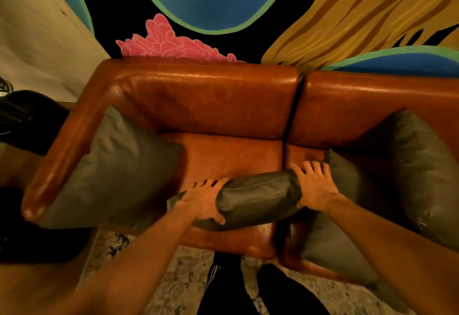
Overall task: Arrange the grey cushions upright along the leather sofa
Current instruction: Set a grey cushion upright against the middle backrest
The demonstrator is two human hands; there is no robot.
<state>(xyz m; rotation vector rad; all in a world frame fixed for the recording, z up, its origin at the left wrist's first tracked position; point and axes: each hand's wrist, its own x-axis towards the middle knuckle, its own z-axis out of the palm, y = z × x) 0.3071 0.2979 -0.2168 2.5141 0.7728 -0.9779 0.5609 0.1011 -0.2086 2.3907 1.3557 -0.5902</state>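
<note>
We hold a grey cushion [258,198] above the front of the sofa [206,101] seat, left hand [203,200] clamped on its left end, right hand [315,188] gripping its right end, fingers spread. Another cushion leans against the left arm [111,165]; two more lie to the right [342,227] [427,165].

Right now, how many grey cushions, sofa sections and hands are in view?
Grey cushions: 4, namely left cushion, held cushion, flat cushion, right cushion
Leather sofa sections: 2, namely left section, right section
Hands: 2, namely left hand, right hand
Total: 8
</note>
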